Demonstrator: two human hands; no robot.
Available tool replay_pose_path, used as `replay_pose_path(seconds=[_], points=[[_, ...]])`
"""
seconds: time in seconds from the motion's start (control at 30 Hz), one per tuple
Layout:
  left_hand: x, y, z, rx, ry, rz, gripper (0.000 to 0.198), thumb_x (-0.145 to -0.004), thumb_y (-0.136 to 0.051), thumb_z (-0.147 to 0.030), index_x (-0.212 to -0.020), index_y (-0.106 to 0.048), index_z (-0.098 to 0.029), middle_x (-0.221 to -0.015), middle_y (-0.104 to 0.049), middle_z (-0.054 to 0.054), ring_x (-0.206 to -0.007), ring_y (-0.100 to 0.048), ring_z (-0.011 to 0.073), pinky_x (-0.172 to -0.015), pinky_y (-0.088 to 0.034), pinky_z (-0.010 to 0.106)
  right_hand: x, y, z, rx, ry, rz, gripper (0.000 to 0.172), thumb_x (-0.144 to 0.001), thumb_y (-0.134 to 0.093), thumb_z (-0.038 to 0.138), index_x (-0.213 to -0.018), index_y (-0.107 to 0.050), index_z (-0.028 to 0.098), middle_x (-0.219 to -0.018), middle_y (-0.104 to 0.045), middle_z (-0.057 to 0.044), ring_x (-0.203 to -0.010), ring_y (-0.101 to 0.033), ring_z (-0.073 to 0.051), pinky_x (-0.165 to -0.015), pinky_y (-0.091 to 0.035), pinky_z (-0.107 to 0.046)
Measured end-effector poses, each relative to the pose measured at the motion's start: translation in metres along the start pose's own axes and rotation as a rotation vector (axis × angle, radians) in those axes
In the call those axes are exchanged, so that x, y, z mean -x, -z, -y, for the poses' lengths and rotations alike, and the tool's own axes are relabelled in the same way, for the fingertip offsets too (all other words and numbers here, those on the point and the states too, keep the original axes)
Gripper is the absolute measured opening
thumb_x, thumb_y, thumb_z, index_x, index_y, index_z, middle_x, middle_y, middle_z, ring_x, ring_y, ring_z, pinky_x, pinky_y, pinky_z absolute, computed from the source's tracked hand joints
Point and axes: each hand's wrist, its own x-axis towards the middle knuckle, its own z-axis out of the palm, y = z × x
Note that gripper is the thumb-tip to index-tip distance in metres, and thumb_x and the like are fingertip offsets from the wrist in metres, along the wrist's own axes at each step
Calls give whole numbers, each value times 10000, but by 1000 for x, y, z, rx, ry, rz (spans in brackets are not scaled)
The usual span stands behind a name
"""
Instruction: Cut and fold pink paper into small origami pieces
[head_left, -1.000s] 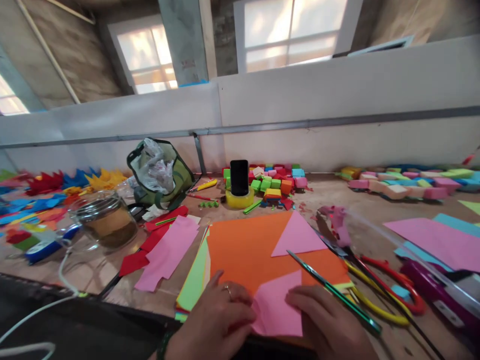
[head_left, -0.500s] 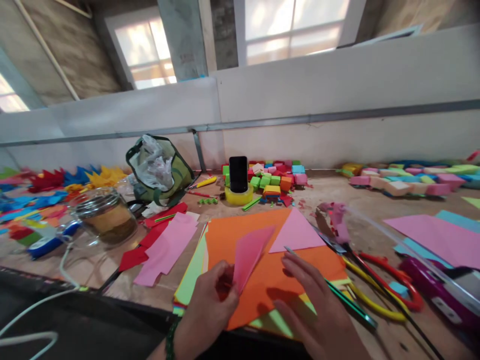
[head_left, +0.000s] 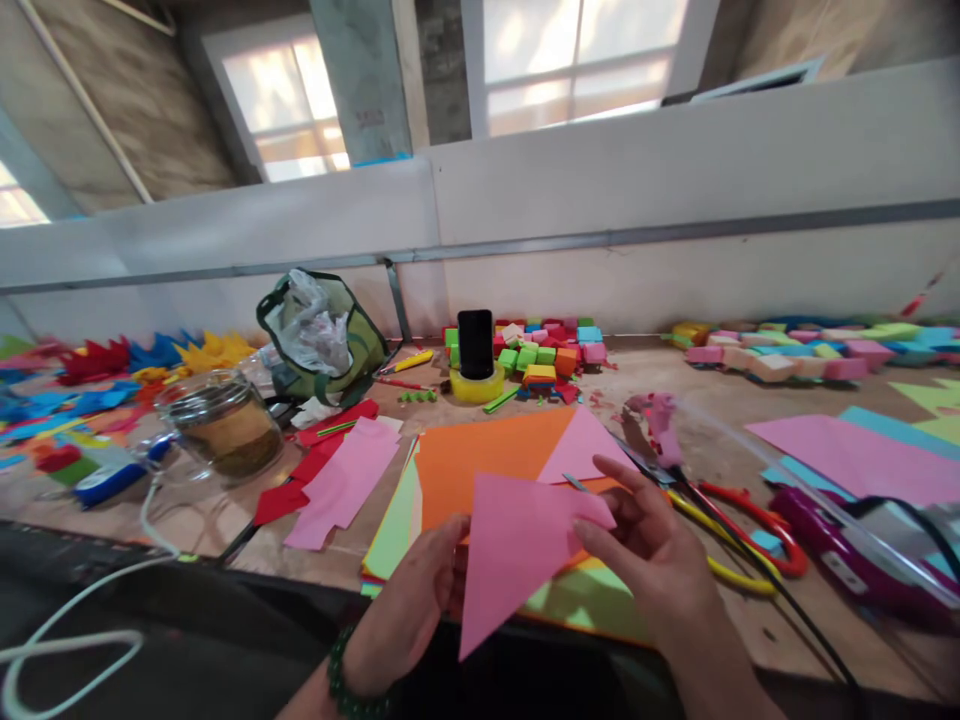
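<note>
The fingers (head_left: 441, 558) of the left hand (head_left: 416, 605) are curling closed around the left edge of a pink paper triangle (head_left: 517, 545), while the right hand (head_left: 652, 560) is pinching its right corner between thumb and fingertips. The triangle is hanging in the air between both hands, its long point aiming down towards the near table edge. Just beyond it, an orange sheet (head_left: 480, 460) is lying on top of a stack of coloured paper, with a second pink triangle (head_left: 581, 450) resting on it. To the right, red and yellow scissors (head_left: 739, 530) are lying on the wooden table (head_left: 660, 385). Further back, a phone (head_left: 476, 343) is standing in a yellow tape roll (head_left: 476, 387), beside coloured paper blocks (head_left: 551, 355). A glass jar (head_left: 221, 430) is sitting well to the left.
</note>
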Motion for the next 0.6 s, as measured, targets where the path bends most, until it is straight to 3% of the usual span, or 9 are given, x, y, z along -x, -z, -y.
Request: replay_pose_path(seconds=[0.07,0.13,0.3,0.43,0.6], points=[[0,-3,-10,-63,-97,15,545,-700,-627,-655,-839,-646,-129,-731,-632,53,-632,-577,138,-586,-446,224,0,-1,1,11,2,14,625,-693,-764,333,-1251,-507,217,-698,-560,32,-615,-601,-126,-564,-525,-232],[-1,-5,-20,-197,-165,-8,440,-641,-758,-522,-776,-638,-120,-668,-585,12,-607,-521,105,-571,-404,195,0,-1,1,11,8,0,624,-691,-766,316,-1253,-508,235,-724,-559,30,-633,-597,-122,-578,-524,-228],[2,-3,-33,-418,-224,-136,455,-710,-694,-515,-572,-500,-127,-519,-347,-59,-493,-264,41,-448,-195,182,-6,6,3,-35,24,-72,502,-632,-799,304,-1090,-617,212,-681,-554,22,-616,-556,-117,-561,-507,-220],[7,-1,-37,-427,-197,-98,430,-727,-668,-515,-613,-516,-130,-536,-364,-52,-495,-266,46,-439,-189,186,-11,16,2,-36,-7,-47,442,-582,-826,290,-981,-657,207,-633,-561,22,-590,-541,-112,-523,-488,-205],[9,-2,-36,-504,-179,-66,409,-738,-655,-493,-615,-530,-123,-547,-358,-48,-501,-279,49,-442,-200,179,-11,21,1,88,-17,49,410,-677,-767,386,-1023,-646,203,-804,-664,-59,-739,-638,-169,-624,-546,-260]])
